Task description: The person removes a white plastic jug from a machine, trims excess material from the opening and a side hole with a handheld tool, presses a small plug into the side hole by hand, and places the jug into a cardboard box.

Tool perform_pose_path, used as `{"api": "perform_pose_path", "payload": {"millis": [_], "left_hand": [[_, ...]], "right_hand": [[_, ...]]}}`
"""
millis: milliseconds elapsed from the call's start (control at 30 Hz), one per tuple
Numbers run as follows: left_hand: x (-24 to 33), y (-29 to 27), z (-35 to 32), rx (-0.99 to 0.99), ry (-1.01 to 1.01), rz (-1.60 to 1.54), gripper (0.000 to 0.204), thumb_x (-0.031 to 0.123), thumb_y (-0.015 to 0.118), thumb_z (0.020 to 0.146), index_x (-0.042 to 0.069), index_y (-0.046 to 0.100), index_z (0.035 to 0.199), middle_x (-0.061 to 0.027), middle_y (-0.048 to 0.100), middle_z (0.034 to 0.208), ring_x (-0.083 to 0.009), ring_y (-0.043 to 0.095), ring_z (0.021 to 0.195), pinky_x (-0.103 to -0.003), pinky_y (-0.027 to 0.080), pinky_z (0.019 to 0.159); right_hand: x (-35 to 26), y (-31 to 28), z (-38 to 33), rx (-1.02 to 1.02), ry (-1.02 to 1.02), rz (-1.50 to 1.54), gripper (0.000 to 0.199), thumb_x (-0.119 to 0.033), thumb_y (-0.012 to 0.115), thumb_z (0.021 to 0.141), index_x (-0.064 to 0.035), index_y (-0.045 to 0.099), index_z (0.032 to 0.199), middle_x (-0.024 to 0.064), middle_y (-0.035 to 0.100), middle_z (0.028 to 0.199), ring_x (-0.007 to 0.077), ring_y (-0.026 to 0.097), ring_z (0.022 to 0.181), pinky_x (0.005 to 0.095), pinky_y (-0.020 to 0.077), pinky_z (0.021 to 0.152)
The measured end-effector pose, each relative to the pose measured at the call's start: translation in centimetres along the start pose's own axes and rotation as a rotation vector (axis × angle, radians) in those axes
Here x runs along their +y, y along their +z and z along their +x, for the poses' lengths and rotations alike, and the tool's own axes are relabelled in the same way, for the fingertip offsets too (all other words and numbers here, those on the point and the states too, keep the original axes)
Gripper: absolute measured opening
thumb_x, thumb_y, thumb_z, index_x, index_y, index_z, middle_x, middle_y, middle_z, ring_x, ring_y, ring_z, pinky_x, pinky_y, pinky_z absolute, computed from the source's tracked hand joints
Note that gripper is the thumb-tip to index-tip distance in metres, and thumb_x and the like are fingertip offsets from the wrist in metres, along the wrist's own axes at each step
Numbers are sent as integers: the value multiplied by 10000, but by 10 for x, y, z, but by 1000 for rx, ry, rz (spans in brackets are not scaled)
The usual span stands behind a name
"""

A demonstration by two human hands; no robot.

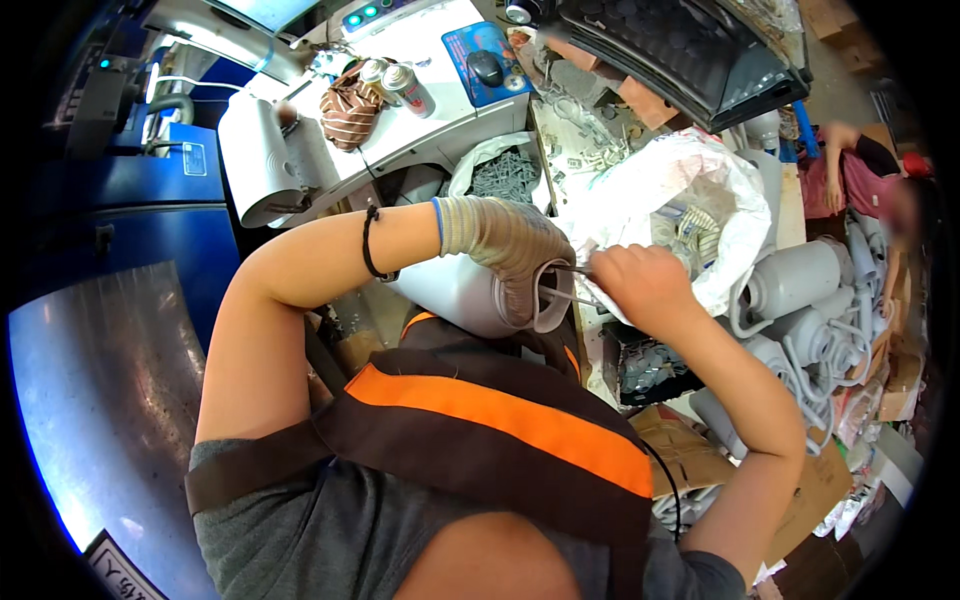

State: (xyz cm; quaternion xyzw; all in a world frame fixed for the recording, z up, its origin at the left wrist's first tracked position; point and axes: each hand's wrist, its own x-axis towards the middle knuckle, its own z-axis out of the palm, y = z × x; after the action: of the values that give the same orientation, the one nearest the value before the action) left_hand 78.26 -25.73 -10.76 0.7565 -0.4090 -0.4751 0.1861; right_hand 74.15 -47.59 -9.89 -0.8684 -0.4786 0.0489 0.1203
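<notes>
Head view: left hand (515, 240) holds white housing (450, 288), right hand (640, 285) seemingly a tool (574, 268).

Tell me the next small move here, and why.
Probably grip more firmly with the gloved left hand on the pale plastic housing before moving the slim tool: the right hand holds that tool at the housing's open end, close to the left hand, so a slip might reach it.

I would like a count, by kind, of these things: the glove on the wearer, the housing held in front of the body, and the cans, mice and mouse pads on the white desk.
Glove: 1
Housing: 1
Cans: 2
Mouse: 1
Mouse pad: 1
Total: 6
</notes>
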Motion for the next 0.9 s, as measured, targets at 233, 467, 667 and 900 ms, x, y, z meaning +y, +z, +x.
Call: {"api": "perform_pose_path", "payload": {"millis": [233,467,667,900], "left_hand": [[3,16,-28,143,77,74,583,362,761,532,119,659,1053,-103,661,917,-284,634,887,-351,467,782],[12,29,-50,302,6,215,543,433,703,581,128,599,1018,-52,589,1002,-229,561,1011,-423,318,986],[5,57,-53,530,-119,338,502,431,652,656,115,557,1035,-77,545,1141,-237,493,1134,-504,248,1059],[-44,60,-33,998,-80,532,532,441,596,757,104,539,1164,-95,509,1267,-254,435,1244,-475,194,1105]], "right_hand": [[-19,-39,-23,-509,581,511,243,-288,525,906,-46,527,883,128,607,634,329,619,639,422,484,618],[-52,11,-15,-390,426,353,291,-309,497,924,-22,536,891,171,600,619,361,593,544,430,449,473],[-50,-7,1,-710,972,1076,356,-353,431,951,-23,542,879,77,562,568,175,545,457,314,424,461],[-33,18,25,-438,1001,921,333,-322,446,944,-8,521,860,74,568,538,202,559,440,337,438,469]]}}
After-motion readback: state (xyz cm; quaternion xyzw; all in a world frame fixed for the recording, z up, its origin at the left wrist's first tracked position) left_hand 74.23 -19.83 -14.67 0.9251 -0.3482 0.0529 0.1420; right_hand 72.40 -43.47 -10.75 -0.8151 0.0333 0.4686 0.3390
